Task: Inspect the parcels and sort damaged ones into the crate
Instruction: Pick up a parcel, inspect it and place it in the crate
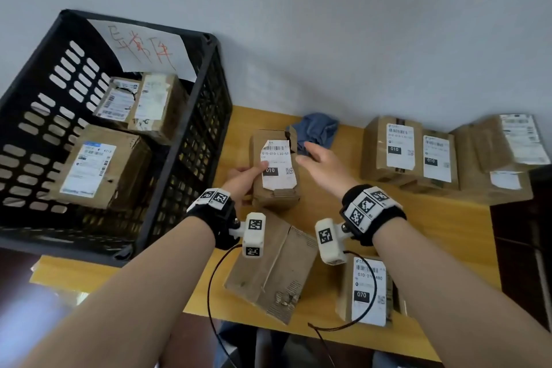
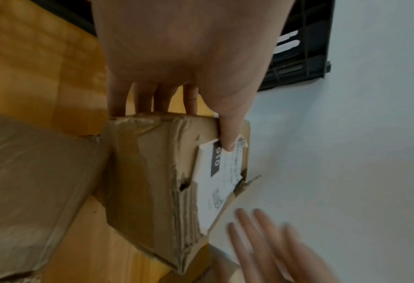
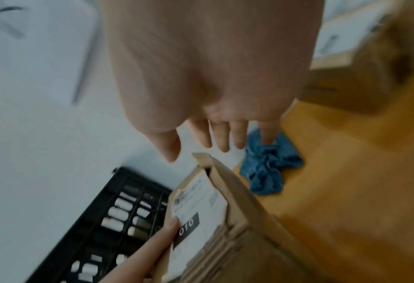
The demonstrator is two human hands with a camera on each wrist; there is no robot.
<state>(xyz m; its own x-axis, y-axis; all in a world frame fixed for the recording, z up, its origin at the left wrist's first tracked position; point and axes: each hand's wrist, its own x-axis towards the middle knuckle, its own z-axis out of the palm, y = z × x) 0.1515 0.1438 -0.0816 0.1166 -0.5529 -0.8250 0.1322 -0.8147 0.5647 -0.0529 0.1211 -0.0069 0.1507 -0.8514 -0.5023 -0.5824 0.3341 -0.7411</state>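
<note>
A crumpled brown parcel [image 1: 274, 170] with a torn white "010" label is lifted off the wooden table [image 1: 448, 233]. My left hand [image 1: 254, 176] grips its left side, thumb on the label and fingers behind it. In the left wrist view the parcel [image 2: 157, 172] has a crushed edge and a small hole under my left hand [image 2: 201, 118]. My right hand [image 1: 310, 155] hovers just right of the parcel with fingers spread, holding nothing. The black slotted crate [image 1: 191, 158] stands to the left with parcels [image 1: 92, 167] inside.
A torn parcel [image 1: 268, 272] and one labelled "070" [image 1: 367, 290] lie near the front edge. More parcels [image 1: 400, 152] are stacked at the back right. A blue cloth [image 1: 316, 131] lies behind the held parcel. A dark cabinet [image 1: 525, 233] borders the table's right side.
</note>
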